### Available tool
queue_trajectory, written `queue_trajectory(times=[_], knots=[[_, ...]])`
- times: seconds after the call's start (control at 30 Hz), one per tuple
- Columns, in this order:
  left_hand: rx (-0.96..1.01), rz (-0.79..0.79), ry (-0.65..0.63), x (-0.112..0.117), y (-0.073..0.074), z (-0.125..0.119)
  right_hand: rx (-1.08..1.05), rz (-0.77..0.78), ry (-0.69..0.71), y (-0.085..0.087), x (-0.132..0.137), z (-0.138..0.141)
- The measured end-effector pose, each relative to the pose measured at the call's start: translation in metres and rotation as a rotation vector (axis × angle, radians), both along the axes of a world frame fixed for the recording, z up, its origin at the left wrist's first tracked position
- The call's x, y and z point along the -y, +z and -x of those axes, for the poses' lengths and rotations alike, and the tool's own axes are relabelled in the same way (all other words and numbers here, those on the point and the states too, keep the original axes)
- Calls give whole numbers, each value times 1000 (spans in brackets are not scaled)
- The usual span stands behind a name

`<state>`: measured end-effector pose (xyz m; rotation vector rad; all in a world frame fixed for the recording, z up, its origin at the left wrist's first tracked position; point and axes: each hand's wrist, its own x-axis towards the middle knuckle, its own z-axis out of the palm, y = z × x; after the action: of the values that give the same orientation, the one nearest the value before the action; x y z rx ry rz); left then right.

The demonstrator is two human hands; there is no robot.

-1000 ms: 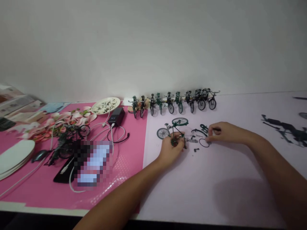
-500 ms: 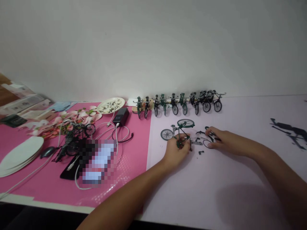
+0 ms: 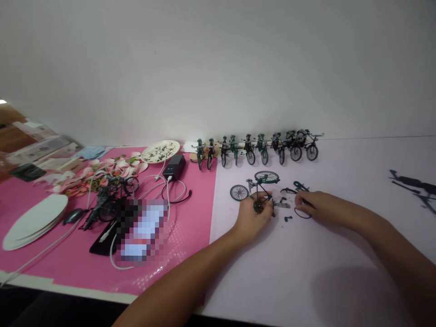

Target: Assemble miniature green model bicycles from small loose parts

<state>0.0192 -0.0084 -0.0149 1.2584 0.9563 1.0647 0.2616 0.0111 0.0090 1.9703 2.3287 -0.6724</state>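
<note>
A small green model bicycle point(image 3: 257, 188) lies partly built on the pale lilac table top point(image 3: 306, 263). My left hand point(image 3: 252, 218) is closed around its frame near the crank. My right hand point(image 3: 311, 203) rests just to the right, fingers pinched among small black loose parts point(image 3: 289, 204) and beside a thin black ring point(image 3: 302, 213). What the right fingers hold is too small to make out.
A row of several finished model bicycles point(image 3: 259, 147) stands along the wall. On the pink mat point(image 3: 51, 254) to the left lie a phone, a black charger point(image 3: 174, 165) with white cables, a plate point(image 3: 161, 151), white discs point(image 3: 34, 220) and another model bicycle point(image 3: 109, 200). Dark parts point(image 3: 413, 186) lie far right.
My right hand has drawn slightly back from the far parts toward the black ring. The left hand keeps its hold on the bicycle. The view has shifted a little.
</note>
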Motion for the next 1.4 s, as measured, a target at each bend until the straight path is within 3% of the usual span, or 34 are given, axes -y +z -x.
queue_trajectory(times=[0.4, 0.93, 1.13, 1.4], knots=[[-48, -24, -8, -2, 1, 3, 139, -350, -80, 19, 2, 27], [-84, -57, -21, -6, -3, 5, -493, -605, 111, 6, 5, 55], [-53, -19, 38, -8, -2, 7, -507, -675, 101, 0, 7, 56], [-95, -57, 17, -5, 1, 8, -562, -717, 166, 0, 10, 60]])
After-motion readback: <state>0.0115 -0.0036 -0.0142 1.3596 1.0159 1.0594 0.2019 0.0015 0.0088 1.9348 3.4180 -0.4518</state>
